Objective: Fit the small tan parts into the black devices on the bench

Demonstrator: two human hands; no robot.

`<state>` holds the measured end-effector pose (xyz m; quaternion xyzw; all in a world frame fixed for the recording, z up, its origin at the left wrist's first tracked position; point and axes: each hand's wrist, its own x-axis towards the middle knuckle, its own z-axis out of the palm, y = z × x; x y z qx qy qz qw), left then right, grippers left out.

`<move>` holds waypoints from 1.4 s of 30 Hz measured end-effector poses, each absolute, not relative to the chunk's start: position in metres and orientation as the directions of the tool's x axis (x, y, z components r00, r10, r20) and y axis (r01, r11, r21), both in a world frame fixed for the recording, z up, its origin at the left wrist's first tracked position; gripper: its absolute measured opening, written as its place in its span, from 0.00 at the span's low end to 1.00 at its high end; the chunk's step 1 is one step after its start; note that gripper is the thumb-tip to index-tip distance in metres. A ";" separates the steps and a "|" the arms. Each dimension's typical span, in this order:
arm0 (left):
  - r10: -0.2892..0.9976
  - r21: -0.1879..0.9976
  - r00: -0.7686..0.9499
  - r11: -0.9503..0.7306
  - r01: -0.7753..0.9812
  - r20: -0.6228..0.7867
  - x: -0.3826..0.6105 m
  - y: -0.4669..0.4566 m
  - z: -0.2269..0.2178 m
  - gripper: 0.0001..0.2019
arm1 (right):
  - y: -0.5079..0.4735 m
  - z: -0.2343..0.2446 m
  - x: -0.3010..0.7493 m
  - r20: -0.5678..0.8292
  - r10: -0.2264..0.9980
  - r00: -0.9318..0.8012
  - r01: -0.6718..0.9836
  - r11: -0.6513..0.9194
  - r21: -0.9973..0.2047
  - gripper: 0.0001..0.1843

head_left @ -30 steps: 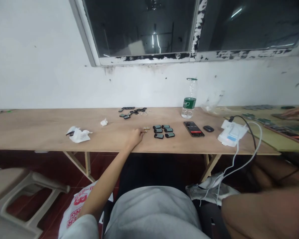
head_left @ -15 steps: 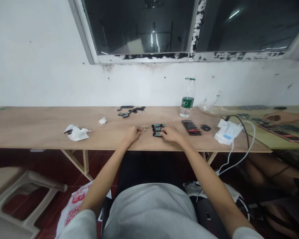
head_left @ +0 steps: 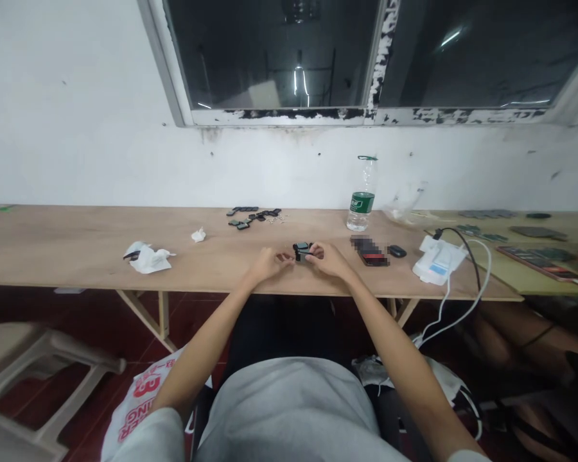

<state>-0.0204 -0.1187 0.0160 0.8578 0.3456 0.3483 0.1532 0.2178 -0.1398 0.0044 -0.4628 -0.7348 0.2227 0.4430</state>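
My right hand (head_left: 329,259), above the table near its front edge, pinches a small black piece (head_left: 306,254) between thumb and fingers. Close on its left, my left hand (head_left: 270,264) has its thumb and fingertips together; whatever they hold is too small to make out. Just behind the fingers lies a small black part with a grey face (head_left: 300,246), partly covered by my right hand. Farther back, several similar black parts (head_left: 253,216) lie scattered beside tiny pale pieces (head_left: 275,219).
A water bottle (head_left: 361,202), a phone (head_left: 368,251), a black mouse-shaped object (head_left: 396,251) and a white power strip with cables (head_left: 436,260) stand to the right. Crumpled tissues (head_left: 149,258) lie left. Another person sits at the right, beside a table (head_left: 515,266) with parts.
My right hand has picked up a small black piece from the group on the table. My left hand has moved right towards it, covering the small pale pieces.
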 end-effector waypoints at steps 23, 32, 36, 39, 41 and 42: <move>0.808 0.853 0.414 -0.506 0.124 0.419 -0.009 -0.115 0.005 0.14 | -0.151 0.009 0.208 0.261 0.954 -0.147 0.121 0.279 -0.953 0.16; 0.812 0.854 0.450 -0.490 0.178 0.372 -0.011 -0.115 0.006 0.19 | -0.153 0.005 0.202 0.282 0.949 -0.138 0.203 0.306 -0.930 0.11; 0.757 0.667 0.448 -0.643 0.377 0.476 -0.004 -0.121 0.005 0.18 | -0.150 0.005 0.202 0.343 0.932 -0.122 0.307 0.364 -0.879 0.10; 0.775 0.606 0.425 -0.632 0.484 0.468 0.000 -0.120 0.001 0.16 | -0.147 0.009 0.214 0.453 0.886 -0.099 0.492 0.439 -0.751 0.13; 0.788 0.595 0.419 -0.615 0.518 0.450 0.002 -0.118 -0.003 0.13 | -0.145 0.011 0.228 0.489 0.872 -0.024 0.618 0.398 -0.678 0.14; 0.792 0.587 0.426 -0.611 0.531 0.438 0.002 -0.117 -0.004 0.11 | -0.143 0.011 0.236 0.482 0.876 0.017 0.662 0.352 -0.662 0.13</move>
